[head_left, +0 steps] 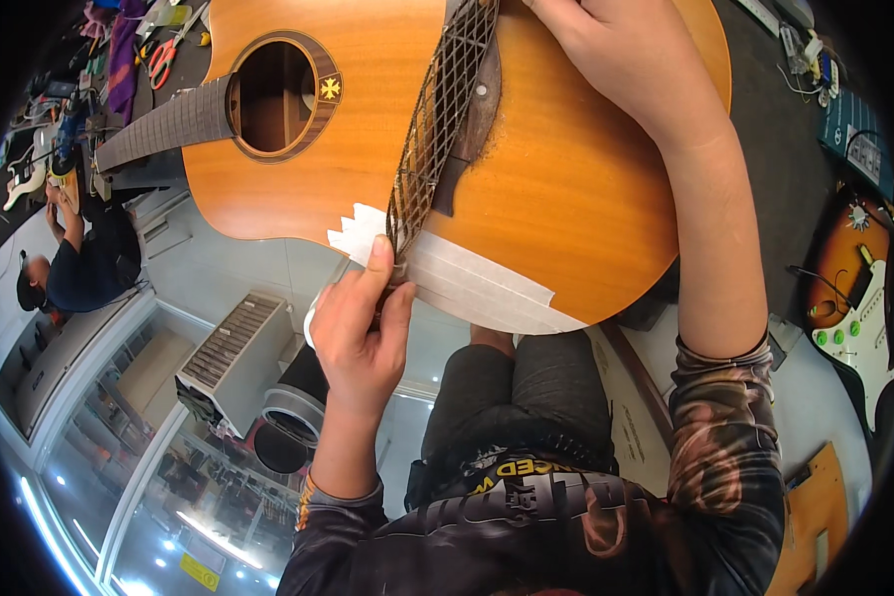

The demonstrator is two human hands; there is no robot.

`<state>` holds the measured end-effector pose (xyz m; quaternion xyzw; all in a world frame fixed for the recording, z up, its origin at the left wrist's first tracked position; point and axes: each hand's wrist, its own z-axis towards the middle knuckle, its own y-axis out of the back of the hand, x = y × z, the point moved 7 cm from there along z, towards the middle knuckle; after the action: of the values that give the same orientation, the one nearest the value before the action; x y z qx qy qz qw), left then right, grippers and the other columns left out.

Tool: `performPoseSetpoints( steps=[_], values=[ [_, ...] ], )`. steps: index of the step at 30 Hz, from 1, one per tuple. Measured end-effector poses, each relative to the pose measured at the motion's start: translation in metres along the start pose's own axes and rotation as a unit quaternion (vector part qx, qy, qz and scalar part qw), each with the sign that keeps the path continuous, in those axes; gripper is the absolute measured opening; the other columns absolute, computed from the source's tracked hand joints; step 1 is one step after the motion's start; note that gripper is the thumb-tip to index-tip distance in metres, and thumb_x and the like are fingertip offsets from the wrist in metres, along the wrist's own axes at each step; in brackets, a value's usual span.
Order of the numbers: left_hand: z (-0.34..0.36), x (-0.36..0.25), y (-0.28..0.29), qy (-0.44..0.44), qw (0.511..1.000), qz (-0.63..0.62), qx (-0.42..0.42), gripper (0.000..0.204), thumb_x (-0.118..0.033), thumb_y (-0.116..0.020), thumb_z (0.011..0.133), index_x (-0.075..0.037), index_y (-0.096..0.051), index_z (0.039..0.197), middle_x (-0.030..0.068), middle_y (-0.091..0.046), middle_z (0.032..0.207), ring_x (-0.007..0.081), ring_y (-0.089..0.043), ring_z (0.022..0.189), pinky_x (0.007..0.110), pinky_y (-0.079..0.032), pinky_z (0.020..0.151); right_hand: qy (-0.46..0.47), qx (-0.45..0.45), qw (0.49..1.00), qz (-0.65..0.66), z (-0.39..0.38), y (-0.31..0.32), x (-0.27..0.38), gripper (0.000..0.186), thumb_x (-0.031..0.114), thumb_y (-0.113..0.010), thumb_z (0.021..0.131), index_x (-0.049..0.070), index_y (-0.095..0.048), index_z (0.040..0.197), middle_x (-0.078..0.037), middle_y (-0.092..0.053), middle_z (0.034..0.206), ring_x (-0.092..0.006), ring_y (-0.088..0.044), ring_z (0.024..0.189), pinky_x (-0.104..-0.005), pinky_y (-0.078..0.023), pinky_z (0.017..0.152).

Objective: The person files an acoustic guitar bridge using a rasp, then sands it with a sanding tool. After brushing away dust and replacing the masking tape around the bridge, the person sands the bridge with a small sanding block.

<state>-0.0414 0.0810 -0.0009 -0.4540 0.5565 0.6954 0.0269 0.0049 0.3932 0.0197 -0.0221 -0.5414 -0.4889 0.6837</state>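
Mesh strip (442, 114) across a guitar (576, 199)
Left hand (358, 323), center, pinches its lower end; right hand (601, 45), top edge, well apart, grip impossible to tell.

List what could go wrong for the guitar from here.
The mesh tool overlaps the bridge in view, beside untaped top; a slip might scratch the guitar.

The tape covers only part of the lower edge, so areas beyond it could get marked.

Dust by the bridge might scuff the finish if rubbed.
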Motion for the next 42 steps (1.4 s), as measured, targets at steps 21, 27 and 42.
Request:
performPoseSetpoints(
  steps=[21,27,42],
  values=[
    [-0.011,0.015,-0.001,0.014,0.996,-0.083,-0.033,0.042,0.003,-0.073,0.102,0.006,-0.067,0.144,0.0098,-0.076,0.118,0.0114,-0.07,0.095,0.027,-0.056,0.089,-0.021,0.071,0.997,0.008,0.003,0.008,0.002,0.02,0.013,-0.067,0.106,-0.001,-0.07,0.119,-0.01,-0.066,0.105,-0.0227,-0.064,0.097,-0.0354,-0.053,0.087],
    [-0.013,0.005,0.002,-0.033,0.999,-0.035,-0.019,0.05,0.006,-0.083,0.087,0.005,-0.072,0.136,0.0097,-0.072,0.081,0.0206,-0.063,0.067,0.033,-0.048,0.065,0.065,0.089,0.994,0.013,0.0,0.005,-0.009,0.016,0.015,-0.071,0.101,0.0,-0.067,0.103,-0.01,-0.064,0.1,-0.0251,-0.062,0.096,-0.0379,-0.052,0.089],
    [0.003,-0.004,0.002,-0.069,0.997,0.005,-0.028,0.055,0.001,-0.085,0.086,0.003,-0.071,0.138,0.0059,-0.064,0.073,0.0223,-0.056,0.059,0.035,-0.04,0.061,0.045,0.061,0.994,-0.074,0.002,0.008,0.009,0.012,0.013,-0.072,0.096,0.006,-0.063,0.093,-0.005,-0.057,0.09,-0.0251,-0.048,0.094,-0.0369,-0.042,0.09]
  ],
)
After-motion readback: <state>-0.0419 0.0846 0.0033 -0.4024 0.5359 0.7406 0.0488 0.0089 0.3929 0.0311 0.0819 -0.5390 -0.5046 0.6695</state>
